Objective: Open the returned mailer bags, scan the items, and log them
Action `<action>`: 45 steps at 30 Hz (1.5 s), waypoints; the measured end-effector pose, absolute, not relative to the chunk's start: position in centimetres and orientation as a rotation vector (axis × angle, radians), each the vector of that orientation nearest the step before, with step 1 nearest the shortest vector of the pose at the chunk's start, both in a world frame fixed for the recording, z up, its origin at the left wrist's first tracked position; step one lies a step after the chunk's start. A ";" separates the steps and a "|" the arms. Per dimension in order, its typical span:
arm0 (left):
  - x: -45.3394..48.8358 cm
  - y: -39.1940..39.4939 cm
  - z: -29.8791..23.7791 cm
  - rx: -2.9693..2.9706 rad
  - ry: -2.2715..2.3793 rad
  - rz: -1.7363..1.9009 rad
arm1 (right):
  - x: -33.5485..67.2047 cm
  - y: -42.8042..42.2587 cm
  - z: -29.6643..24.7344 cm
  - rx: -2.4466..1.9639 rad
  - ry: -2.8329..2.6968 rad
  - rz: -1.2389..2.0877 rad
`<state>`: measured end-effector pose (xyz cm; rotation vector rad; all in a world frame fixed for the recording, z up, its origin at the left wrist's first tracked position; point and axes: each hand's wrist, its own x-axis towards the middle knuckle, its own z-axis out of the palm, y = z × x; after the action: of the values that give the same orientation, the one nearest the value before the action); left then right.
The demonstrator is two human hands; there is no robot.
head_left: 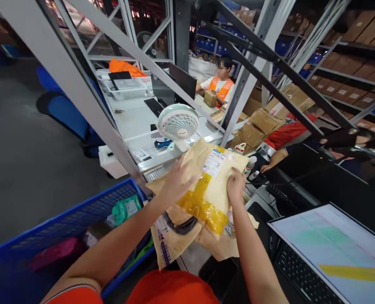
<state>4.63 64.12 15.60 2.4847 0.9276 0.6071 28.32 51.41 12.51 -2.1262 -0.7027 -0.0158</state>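
Note:
I hold a beige padded mailer (pixel 209 190) up in front of me; it has a white shipping label near its top and yellow tape across its middle. My left hand (pixel 175 183) presses flat on its left side, fingers spread over the surface. Gripping the mailer's right edge, my right hand (pixel 236 185) has its fingers curled around it. More beige mailers (pixel 171 240) hang beneath the top one, one with blue print and a dark band.
A blue mesh bin (pixel 80 219) with coloured parcels stands at lower left. A small white fan (pixel 178 122) sits on the grey desk (pixel 133 122) behind a slanted steel rack beam. A laptop (pixel 330 253) is at lower right. Two people work beyond, among cardboard boxes (pixel 260 122).

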 end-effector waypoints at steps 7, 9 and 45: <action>4.2 59.5 11.0 2.695 0.929 0.304 | 28.3 48.5 10.6 -2.231 -0.770 -0.045; 4.3 59.0 11.3 2.707 0.938 0.390 | 26.8 46.3 11.0 -2.183 -0.884 -0.187; -23.9 50.7 -4.5 2.065 1.038 0.445 | 11.2 37.1 -1.2 -2.319 -1.022 -0.279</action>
<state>-23.89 50.67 -4.52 2.0648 1.0378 0.4451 11.23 37.14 -1.17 -2.3186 -1.0221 -0.2786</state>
